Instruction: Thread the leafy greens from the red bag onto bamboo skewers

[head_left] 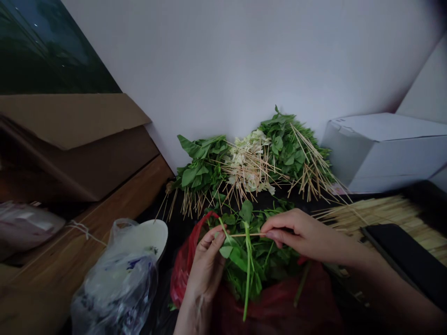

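Observation:
My right hand [284, 232] pinches a thin wooden skewer [256, 234] that runs level toward the left. A leafy green stem [248, 270] hangs down across the skewer's middle. At the other end my left hand [209, 253] has its thumb and fingers closed on another leafy green stem [223, 226]; whether they also touch the skewer tip I cannot tell. Below both hands a red plastic bag [279, 302] lies open, full of loose leafy greens [240, 279].
Against the white wall lie skewered leafy greens [200, 160], skewered pale cabbage [251, 163] and more skewered greens [289, 144]. Bare skewers [387, 209] and a black phone [408, 260] are at right, near a white box [391, 149]. At left are a clear bag [118, 279], a white bowl [159, 232] and a cardboard box [80, 149].

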`<move>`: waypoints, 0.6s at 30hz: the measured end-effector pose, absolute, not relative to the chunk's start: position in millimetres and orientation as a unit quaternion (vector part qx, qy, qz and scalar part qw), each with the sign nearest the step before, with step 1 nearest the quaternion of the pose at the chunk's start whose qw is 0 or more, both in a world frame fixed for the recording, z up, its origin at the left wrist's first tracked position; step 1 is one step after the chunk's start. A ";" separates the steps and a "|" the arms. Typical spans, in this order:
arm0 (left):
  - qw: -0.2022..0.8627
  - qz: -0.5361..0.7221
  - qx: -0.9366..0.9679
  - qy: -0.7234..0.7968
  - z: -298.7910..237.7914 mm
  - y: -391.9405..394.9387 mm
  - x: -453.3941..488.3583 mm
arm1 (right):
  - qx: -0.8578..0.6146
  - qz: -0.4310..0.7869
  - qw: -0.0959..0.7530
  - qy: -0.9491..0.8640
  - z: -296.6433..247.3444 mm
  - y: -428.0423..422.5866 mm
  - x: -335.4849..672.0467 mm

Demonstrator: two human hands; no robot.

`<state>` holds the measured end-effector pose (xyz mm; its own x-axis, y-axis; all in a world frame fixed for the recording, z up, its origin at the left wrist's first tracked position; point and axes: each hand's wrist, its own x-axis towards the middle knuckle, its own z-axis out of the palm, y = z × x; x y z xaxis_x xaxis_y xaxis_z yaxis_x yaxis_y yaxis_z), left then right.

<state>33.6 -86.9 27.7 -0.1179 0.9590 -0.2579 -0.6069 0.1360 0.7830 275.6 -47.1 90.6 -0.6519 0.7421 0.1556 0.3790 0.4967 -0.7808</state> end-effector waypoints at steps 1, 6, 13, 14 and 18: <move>0.628 0.622 0.216 0.415 27.6 -86.8 34.4 | -0.340 0.354 0.252 -0.834 89.0 -47.9 273.7; 0.608 0.639 0.234 0.409 26.0 -86.9 35.8 | -0.349 0.304 0.264 -0.846 84.8 -50.4 268.7; 0.596 0.633 0.256 0.423 29.5 -88.4 37.0 | -0.351 0.286 0.263 -0.852 82.1 -50.2 268.1; 0.595 0.632 0.256 0.425 29.8 -88.5 37.4 | -0.351 0.285 0.262 -0.853 81.8 -50.2 267.9; 0.589 0.632 0.260 0.431 29.5 -88.4 38.6 | -0.351 0.280 0.266 -0.853 81.5 -51.2 266.6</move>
